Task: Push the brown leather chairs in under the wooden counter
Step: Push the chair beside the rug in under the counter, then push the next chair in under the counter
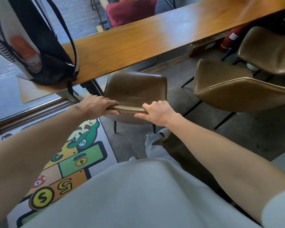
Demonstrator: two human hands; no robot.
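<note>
Both hands are clamped on the top edge of the nearest brown leather chair (135,89), left hand (97,104) and right hand (156,111) with fingers curled over its backrest. Its seat front is tucked just under the wooden counter (155,35). Two more brown chairs (234,89) sit off to the right, and a backpack (33,46) rests on the counter's left end.

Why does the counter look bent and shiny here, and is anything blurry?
Head view: the wide-angle lens bows the wooden counter; same view, pale glare streaks its top; same view, the left hand and right hand on the near chair look sharp, the counter's far right end smeared.
</note>
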